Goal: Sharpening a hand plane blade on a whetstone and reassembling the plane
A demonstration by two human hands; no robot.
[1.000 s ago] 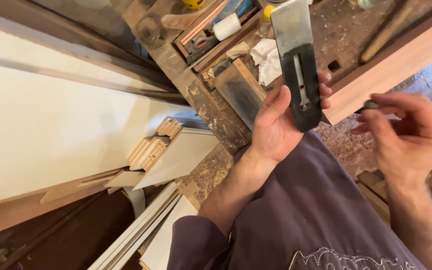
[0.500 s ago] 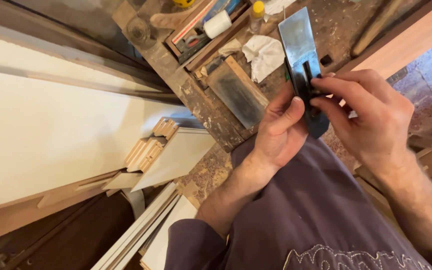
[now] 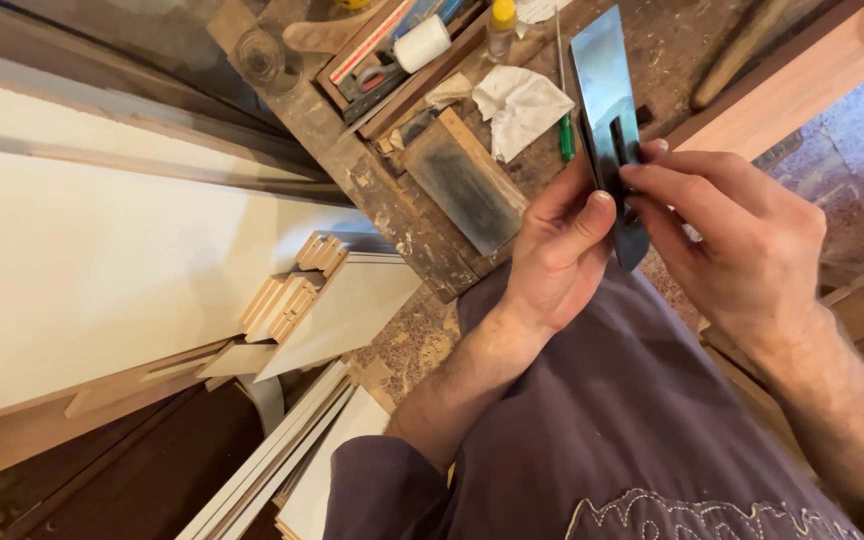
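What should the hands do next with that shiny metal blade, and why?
Probably the right hand should keep working at the dark slot in the blade, while the left hand holds it steady. The right fingertips are already pinched at the slot, and the left thumb presses the blade's edge. What sits between the fingertips is too small to tell.

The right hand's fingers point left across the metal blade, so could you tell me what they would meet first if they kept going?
Probably the left hand's thumb, pressed on the plane blade just beside the right hand fingertips; depth is unclear.
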